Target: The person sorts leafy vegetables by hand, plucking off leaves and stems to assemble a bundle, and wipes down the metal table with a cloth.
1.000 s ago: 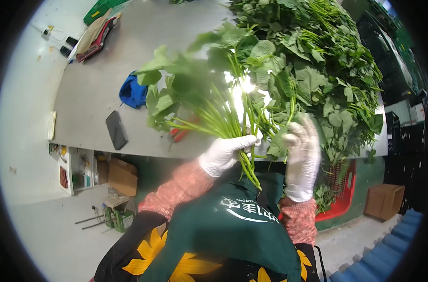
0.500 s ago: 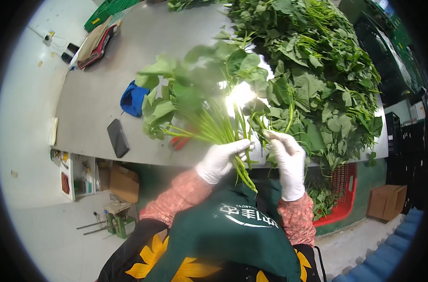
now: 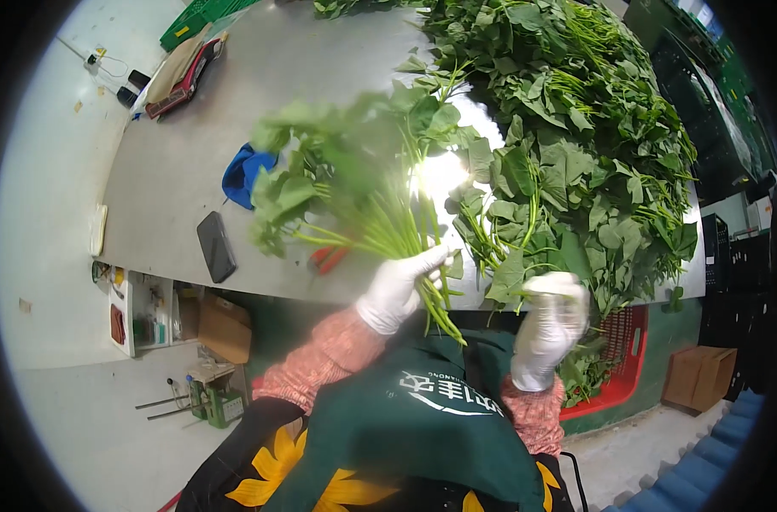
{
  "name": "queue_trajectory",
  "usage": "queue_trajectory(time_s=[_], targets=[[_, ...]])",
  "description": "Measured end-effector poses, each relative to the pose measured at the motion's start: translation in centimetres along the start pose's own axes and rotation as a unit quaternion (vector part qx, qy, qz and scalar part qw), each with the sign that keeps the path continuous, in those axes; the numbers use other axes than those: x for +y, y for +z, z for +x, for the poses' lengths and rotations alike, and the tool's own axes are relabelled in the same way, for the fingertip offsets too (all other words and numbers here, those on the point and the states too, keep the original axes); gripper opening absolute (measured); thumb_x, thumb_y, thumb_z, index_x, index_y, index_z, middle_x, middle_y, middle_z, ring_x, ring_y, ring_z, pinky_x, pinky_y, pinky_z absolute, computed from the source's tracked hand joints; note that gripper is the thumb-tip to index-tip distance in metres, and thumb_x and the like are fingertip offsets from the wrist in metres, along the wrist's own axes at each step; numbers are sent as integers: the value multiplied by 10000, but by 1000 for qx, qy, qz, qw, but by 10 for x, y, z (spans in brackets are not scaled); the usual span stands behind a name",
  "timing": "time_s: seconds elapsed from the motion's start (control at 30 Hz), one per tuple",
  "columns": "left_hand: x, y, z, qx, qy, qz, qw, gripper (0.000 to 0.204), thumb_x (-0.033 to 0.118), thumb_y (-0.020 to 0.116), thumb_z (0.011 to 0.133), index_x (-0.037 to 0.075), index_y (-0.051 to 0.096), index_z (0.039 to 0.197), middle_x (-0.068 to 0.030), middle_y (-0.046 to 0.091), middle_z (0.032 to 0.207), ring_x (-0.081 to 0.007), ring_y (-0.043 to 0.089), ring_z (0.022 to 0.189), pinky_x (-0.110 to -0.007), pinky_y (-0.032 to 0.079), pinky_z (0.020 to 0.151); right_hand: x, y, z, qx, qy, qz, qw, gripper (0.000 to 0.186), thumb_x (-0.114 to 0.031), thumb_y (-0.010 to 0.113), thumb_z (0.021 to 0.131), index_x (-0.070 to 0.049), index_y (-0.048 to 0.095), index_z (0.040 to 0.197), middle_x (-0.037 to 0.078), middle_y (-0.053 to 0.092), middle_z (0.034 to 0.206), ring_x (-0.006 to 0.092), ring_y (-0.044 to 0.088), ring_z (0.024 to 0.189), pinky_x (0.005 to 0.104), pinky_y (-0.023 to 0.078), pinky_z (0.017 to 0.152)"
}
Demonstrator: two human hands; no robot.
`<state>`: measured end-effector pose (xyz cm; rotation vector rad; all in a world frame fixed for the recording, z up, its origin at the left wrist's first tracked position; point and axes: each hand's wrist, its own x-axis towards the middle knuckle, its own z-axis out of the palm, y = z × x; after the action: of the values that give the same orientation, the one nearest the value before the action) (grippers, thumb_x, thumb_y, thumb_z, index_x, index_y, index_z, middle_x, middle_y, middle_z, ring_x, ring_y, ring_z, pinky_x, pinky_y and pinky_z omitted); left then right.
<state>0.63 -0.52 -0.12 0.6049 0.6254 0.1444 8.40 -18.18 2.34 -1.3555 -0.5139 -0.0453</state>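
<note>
My left hand (image 3: 397, 293), in a white glove, is closed round the stems of a bunch of leafy greens (image 3: 380, 224). The leaves fan out over the table and the cut-looking stem ends hang below my fist, in front of my apron. To its right, my white-gloved right hand (image 3: 552, 328) is curled closed and somewhat blurred by motion. A leafy stem (image 3: 508, 277) sticks out from its fingers, at the table's front edge. Beyond that hand lies a big heap of the same greens (image 3: 576, 145), covering the right side of the table.
On the metal table (image 3: 171, 179) lie a phone (image 3: 215, 247), a blue cloth-like item (image 3: 245, 175) and a red-handled tool (image 3: 327, 258). Below the right edge stands a red crate (image 3: 632, 350) with greens in it. Cardboard boxes (image 3: 698, 378) sit on the floor.
My right hand has moved right and down, away from the bunch, with its fingers curling in. The left hand and its bunch have stayed nearly in place.
</note>
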Motion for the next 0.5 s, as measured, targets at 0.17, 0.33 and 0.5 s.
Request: queue_trajectory(time_s=[0.17,0.33,0.5], targets=[[9,-19,3,-6,122,60,991,139,132,643,882,27,621,970,-47,628,845,-121,577,738,-272,478,632,-2,-67,49,77,90,471,874,601,-339,613,905,21,416,1345,140,578,1181,163,565,862,314,494,844],[24,-10,-12,-45,224,102,968,148,124,572,919,-7,587,986,-149,624,1038,-263,594,1073,-439,484,942,35,-25,39,-84,191,-88,974,552,-293,673,862,-28,486,1309,111,630,1111,136,617,904,282,529,766],[35,-1,-27,-51,217,89,971,205,93,544,926,2,519,1108,-184,639,952,-168,598,607,-316,515,562,69,9,18,-220,-37,-585,779,313,-227,738,745,-91,638,1008,77,605,870,254,616,757,326,498,664]])
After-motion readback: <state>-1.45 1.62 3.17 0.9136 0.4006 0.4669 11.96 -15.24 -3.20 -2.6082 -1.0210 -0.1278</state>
